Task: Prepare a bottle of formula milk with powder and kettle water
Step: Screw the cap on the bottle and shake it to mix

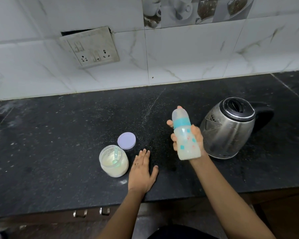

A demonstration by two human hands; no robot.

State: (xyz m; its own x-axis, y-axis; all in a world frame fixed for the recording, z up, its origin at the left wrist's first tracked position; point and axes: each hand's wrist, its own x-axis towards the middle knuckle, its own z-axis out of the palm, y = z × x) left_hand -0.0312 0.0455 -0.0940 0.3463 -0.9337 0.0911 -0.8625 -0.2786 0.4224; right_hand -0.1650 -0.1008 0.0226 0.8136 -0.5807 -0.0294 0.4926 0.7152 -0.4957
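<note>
The right hand [198, 137] curls its fingers around the translucent plastic baby bottle with a turquoise collar [186, 137], lifted just left of the steel kettle [230, 130]. The bottle's long axis tilts, with the cap end far and slightly left. The left hand [141, 171] lies flat with straight fingers on the black stone counter [76, 126].

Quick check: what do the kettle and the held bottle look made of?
Kettle: body looks like brushed stainless steel, with soft grey reflections; lid and handle seem black plastic. Bottle: translucent, likely plastic; cloudy wall shows milky contents, teal collar.
</note>
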